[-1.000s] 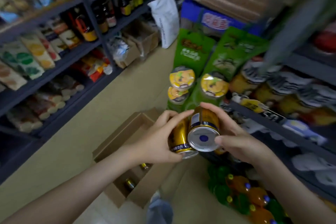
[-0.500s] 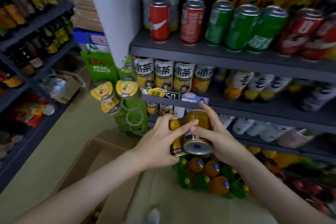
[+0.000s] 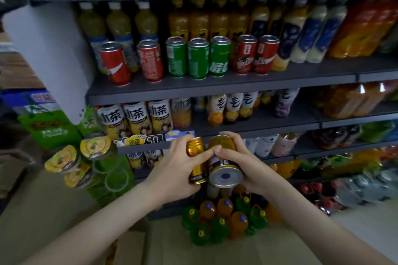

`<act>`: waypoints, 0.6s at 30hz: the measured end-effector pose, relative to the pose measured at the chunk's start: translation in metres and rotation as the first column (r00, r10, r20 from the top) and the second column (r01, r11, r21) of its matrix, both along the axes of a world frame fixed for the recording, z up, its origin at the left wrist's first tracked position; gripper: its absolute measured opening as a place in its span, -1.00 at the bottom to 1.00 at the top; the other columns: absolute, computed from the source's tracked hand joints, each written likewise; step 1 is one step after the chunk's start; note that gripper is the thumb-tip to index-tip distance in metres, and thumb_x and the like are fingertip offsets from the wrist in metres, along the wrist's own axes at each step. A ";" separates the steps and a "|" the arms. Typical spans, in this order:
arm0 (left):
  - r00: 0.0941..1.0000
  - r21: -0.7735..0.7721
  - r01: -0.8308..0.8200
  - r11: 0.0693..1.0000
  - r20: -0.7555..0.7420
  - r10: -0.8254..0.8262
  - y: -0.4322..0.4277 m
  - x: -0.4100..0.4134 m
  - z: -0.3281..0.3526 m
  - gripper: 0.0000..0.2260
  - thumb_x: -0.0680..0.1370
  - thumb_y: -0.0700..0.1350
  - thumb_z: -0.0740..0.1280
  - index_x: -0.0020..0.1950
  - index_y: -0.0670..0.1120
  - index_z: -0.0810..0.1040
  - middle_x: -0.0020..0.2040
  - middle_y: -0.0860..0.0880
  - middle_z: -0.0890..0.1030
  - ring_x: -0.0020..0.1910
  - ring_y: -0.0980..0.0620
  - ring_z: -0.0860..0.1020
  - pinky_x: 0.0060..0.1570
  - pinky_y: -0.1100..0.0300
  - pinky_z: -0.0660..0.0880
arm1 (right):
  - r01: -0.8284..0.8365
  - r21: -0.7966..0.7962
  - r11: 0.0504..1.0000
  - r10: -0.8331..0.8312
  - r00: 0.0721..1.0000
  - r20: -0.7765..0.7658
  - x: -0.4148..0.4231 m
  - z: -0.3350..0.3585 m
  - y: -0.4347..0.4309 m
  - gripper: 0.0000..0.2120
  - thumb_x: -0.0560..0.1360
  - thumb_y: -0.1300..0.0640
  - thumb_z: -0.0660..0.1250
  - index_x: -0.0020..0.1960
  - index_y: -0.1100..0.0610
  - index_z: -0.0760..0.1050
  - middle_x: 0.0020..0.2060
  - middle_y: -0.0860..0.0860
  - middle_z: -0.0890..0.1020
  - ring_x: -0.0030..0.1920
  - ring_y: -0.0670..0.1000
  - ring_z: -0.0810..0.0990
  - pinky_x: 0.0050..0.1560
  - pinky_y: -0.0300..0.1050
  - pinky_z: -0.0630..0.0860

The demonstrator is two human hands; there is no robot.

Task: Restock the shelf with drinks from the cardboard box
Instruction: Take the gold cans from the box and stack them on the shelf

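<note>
Right, grey shelf unit (image 3: 215, 90) fills the view, with bottles and cans on every level. Cardboard box (image 3: 129, 249) is only partly visible at the bottom edge, between the forearms. Left hand (image 3: 174, 174) grips one gold can (image 3: 195, 148); right hand (image 3: 247, 168) grips a second gold can (image 3: 224, 165), base toward camera. Both cans sit side by side in front of a lower shelf edge.

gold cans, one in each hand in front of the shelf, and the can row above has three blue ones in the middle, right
No: the head view shows the three middle cans are green, not blue. The left hand and right hand do each hold a gold can before the shelf.
</note>
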State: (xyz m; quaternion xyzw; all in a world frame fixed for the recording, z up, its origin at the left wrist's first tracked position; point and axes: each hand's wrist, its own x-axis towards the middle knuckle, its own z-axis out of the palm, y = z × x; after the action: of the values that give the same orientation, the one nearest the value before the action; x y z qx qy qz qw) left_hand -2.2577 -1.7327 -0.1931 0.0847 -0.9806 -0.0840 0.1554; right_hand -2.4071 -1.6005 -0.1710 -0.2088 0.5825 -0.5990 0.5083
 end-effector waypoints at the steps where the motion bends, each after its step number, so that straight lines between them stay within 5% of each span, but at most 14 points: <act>1: 1.000 -0.023 0.016 1.000 -0.010 -0.017 0.002 -0.005 0.004 -0.08 0.31 0.02 0.50 0.50 0.33 0.02 0.31 -0.07 0.15 0.28 -0.18 0.20 -0.18 0.02 0.57 | -0.002 0.010 1.000 0.002 1.000 -0.012 -0.004 0.005 0.005 -0.47 0.42 0.13 0.45 0.30 -0.10 0.33 0.17 0.18 0.52 -0.04 0.12 0.65 -0.17 -0.06 0.58; 7: 0.992 -0.078 0.119 0.990 -0.039 -0.122 0.036 -0.058 0.043 -0.14 0.37 0.08 0.46 0.48 0.38 -0.01 0.34 -0.03 0.09 0.35 -0.10 0.11 0.06 0.04 0.49 | 0.019 -0.050 0.999 -0.028 0.982 -0.188 -0.055 0.043 0.058 -0.49 0.40 0.17 0.45 0.26 -0.05 0.32 0.03 0.11 0.56 -0.07 0.05 0.65 -0.11 -0.05 0.60; 12: 0.984 -0.117 0.130 0.985 -0.110 -0.143 0.080 -0.134 0.086 -0.24 0.38 0.10 0.47 0.47 0.32 0.15 0.35 0.00 0.06 0.35 -0.12 0.12 0.12 -0.06 0.49 | 0.118 -0.168 0.979 -0.173 0.913 -0.369 -0.123 0.086 0.117 -0.58 0.45 0.26 0.41 0.18 0.00 0.30 -0.07 0.06 0.56 -0.23 -0.08 0.65 -0.27 -0.19 0.56; 18: 0.958 -0.203 0.083 0.976 -0.253 -0.134 0.128 -0.233 0.140 -0.22 0.34 0.04 0.51 0.49 0.14 0.25 0.34 0.02 0.08 0.34 -0.09 0.12 0.15 -0.05 0.45 | 0.182 -0.298 0.937 -0.321 0.786 -0.528 -0.223 0.138 0.180 -0.58 0.43 0.16 0.45 0.08 -0.15 0.27 0.00 0.05 0.53 -0.16 -0.04 0.62 -0.26 -0.21 0.56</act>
State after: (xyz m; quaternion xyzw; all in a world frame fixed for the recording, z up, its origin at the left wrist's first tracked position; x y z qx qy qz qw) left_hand -2.4907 -1.6048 -0.0535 0.0032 -0.9577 -0.0086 0.2875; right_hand -2.6302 -1.4207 -0.0326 -0.3556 0.6560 -0.6355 0.1985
